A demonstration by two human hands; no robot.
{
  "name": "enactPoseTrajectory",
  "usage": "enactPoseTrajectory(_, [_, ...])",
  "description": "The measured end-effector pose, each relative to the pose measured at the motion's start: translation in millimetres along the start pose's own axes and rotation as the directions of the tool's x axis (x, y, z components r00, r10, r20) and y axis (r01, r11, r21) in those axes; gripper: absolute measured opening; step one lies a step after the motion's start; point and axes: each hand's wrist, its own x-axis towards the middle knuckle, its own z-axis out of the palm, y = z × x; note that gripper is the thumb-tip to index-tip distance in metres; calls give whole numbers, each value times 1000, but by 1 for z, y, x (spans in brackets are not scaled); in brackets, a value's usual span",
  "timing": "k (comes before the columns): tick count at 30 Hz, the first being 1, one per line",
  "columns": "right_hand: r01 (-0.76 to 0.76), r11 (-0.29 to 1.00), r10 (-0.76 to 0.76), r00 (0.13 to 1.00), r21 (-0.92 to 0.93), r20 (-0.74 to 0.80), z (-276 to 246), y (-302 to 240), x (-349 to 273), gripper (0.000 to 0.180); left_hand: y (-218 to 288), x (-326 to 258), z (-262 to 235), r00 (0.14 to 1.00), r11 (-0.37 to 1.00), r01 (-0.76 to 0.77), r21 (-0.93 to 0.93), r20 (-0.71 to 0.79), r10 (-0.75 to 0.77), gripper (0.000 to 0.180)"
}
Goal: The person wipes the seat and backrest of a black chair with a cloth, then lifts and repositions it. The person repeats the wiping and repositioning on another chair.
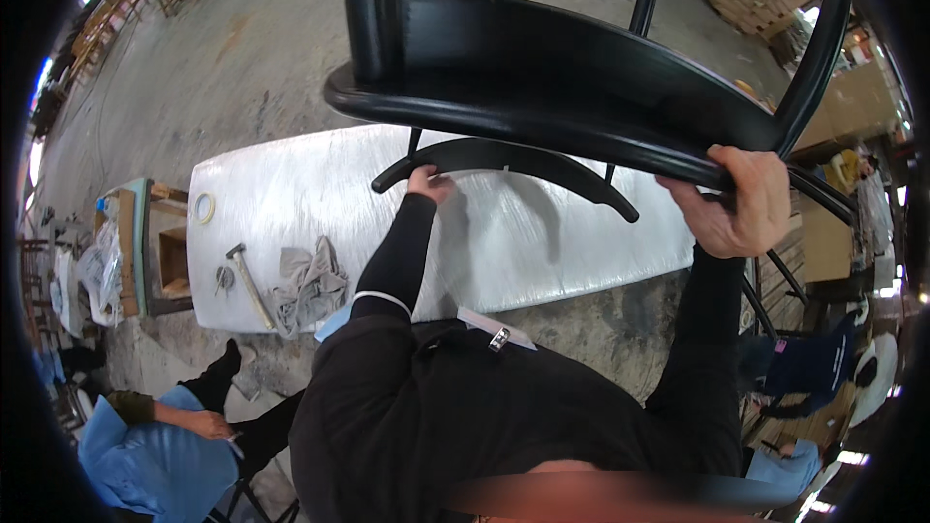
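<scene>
Clearly both hands clamp the chair (542,58), left hand (428,182) on its curved rail, right hand (744,199) on the seat rim; a slipping grip could drop it onto the bench (320,184).

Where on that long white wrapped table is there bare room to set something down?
The long white plastic-wrapped table is bare between the crumpled grey rag and the left hand, and below the black wooden chair's curved rail toward the right hand. The left end is crowded: tape roll, hammer, rag.

Single head-worn fisheye, looking steeply down, close over white bench (291,194)
</scene>
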Motion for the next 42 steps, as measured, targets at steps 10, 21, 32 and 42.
enactPoseTrajectory(10, [-50,998,49,999,46,11,-17,5,-47,52,10,-116,-31,861,876,-454,162,332,384,35])
enactPoseTrajectory(21, [-244,936,244,969,254,32,-103,-25,-157,52,83,-429,106,31,-191,-957,217,732,680,62])
enactPoseTrajectory(32, [-331,903,325,943,273,69,-134,-52,-235,47,-5,-544,114,24,74,-997,-7,910,414,71])
enactPoseTrajectory(42, [-472,806,592,641,358,-487,-234,82,-147,69,-39,-554,123,36,-9,-999,53,788,615,20])
